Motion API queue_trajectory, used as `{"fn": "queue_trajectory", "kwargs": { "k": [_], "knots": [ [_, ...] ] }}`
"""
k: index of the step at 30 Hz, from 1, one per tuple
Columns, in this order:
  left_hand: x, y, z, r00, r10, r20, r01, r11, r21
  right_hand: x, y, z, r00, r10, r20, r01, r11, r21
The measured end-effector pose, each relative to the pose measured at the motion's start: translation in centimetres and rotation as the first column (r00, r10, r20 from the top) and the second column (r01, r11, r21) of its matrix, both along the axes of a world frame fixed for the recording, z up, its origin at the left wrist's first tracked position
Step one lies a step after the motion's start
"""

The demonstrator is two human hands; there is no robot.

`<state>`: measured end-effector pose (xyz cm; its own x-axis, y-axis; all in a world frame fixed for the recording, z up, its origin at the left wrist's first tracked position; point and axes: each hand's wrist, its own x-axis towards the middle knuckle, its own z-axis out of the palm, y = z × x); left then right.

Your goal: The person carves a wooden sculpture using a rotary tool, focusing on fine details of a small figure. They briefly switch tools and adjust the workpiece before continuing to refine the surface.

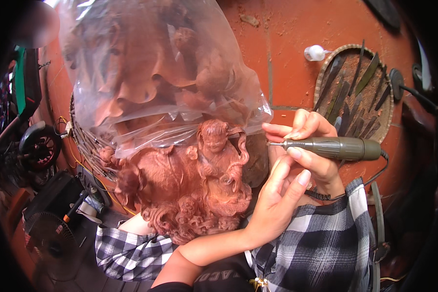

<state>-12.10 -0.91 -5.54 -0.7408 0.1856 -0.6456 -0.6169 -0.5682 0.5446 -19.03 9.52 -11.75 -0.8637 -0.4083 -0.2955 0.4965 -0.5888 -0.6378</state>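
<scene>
Head camera: the right hand (319,125) grips a green power tool (350,148) at 3 o'clock, with its thin tip pointing to 9 o'clock. The left hand (279,198), fingers bent, is near that tip at 4 o'clock; I cannot tell if it pinches anything. A red-brown carving (214,168) sits near the middle, toward 7 o'clock. A clear plastic bag (155,73) fills 11 o'clock. A round basket (390,104) with long dark tools (334,78) is at 2 o'clock.
</scene>
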Motion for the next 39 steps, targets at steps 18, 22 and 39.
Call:
{"fn": "queue_trajectory", "kwargs": {
  "k": [18,22,39],
  "knots": [
    [1.3,-1.7,2.1,0.992,-0.085,0.091,0.063,0.972,0.226,-0.5,0.7,2.1,0.733,0.236,-0.638,0.118,0.88,0.461],
    [1.6,-2.4,1.1,0.98,-0.081,0.183,0.051,0.985,0.162,0.2,0.3,0.4,0.728,0.219,-0.65,0.074,0.917,0.392],
    [-0.4,-2.1,1.5,0.954,-0.059,0.293,0.014,0.988,0.154,0.5,-0.6,0.1,0.797,0.219,-0.563,0.025,0.92,0.392]
  ]
}}
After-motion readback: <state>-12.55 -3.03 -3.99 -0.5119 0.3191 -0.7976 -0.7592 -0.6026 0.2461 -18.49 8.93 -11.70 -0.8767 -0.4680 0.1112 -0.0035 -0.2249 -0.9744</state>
